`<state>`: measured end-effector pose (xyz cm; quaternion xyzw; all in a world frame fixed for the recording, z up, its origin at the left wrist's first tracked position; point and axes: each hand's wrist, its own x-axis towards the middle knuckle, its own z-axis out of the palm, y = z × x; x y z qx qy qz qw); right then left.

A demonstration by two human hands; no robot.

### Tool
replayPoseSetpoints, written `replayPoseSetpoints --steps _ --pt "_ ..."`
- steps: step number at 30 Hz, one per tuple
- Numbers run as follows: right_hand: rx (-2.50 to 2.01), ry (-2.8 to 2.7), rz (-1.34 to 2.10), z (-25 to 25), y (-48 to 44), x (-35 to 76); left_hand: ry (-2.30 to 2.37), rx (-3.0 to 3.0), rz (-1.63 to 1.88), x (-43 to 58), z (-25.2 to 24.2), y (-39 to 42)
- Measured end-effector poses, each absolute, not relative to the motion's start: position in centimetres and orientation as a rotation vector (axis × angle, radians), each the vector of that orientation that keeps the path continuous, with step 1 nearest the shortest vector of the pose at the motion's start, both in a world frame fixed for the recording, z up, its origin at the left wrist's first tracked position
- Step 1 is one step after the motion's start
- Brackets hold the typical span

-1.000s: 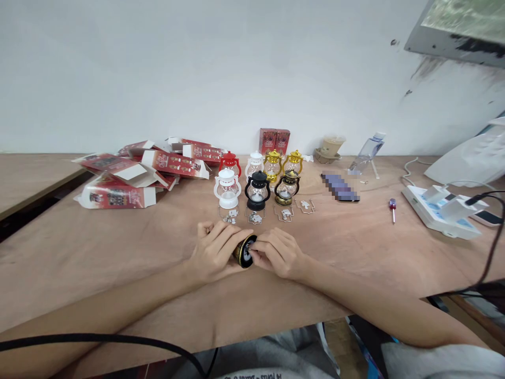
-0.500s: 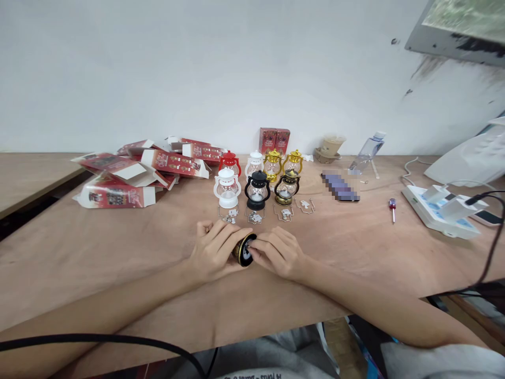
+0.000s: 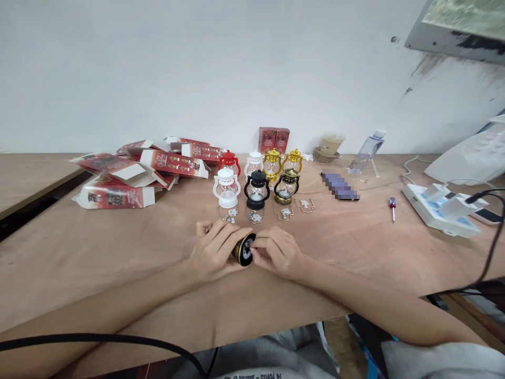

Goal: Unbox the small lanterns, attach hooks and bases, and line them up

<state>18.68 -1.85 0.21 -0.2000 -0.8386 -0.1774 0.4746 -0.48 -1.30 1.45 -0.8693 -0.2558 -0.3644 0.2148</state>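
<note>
My left hand (image 3: 216,250) is wrapped round a small black-and-gold lantern (image 3: 245,249), which lies on its side with its underside turned to the right. Most of its body is hidden by my fingers. At that underside, the fingertips of my right hand (image 3: 278,251) are pinched together; whether something small is between them I cannot make out. Just beyond my hands lie thin wire handles with small metal parts (image 3: 255,216). Behind them stand several upright mini lanterns, among them a white lantern (image 3: 228,189), a black lantern (image 3: 257,190) and a black-and-gold lantern (image 3: 286,188).
Opened red boxes (image 3: 118,181) are heaped at the left, and two red boxes (image 3: 273,140) stand by the wall. To the right are a phone (image 3: 340,186), a screwdriver (image 3: 392,209), a cup (image 3: 331,145), a bottle (image 3: 369,151) and a power strip (image 3: 442,216) with cables.
My right fingertips have shifted very slightly at the lantern's underside. My left hand and the lantern hold nearly the same place.
</note>
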Motion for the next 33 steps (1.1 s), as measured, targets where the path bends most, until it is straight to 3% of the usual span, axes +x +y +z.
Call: replayPoseSetpoints --steps 9,17,22,27,33 --pt "-0.979 -1.314 0.956 0.2 -1.6 18.2 -0.739 -2.399 -0.989 -0.6 1.3 -1.3" --pt "-1.022 -0.893 1.872 1.2 -1.9 17.9 -0.490 -2.185 -0.876 -1.9 1.1 0.1" --pt "-0.926 -0.768 2.131 1.7 -2.7 17.5 -0.348 -1.959 -0.776 -1.5 1.3 -0.1" --pt "-0.779 -0.811 2.137 1.1 -3.2 16.8 -0.275 -1.934 -0.708 -1.2 1.7 -0.6" --pt "-1.073 -1.166 2.086 2.2 -1.0 20.4 -0.339 -2.045 -0.790 -2.0 1.1 -0.3"
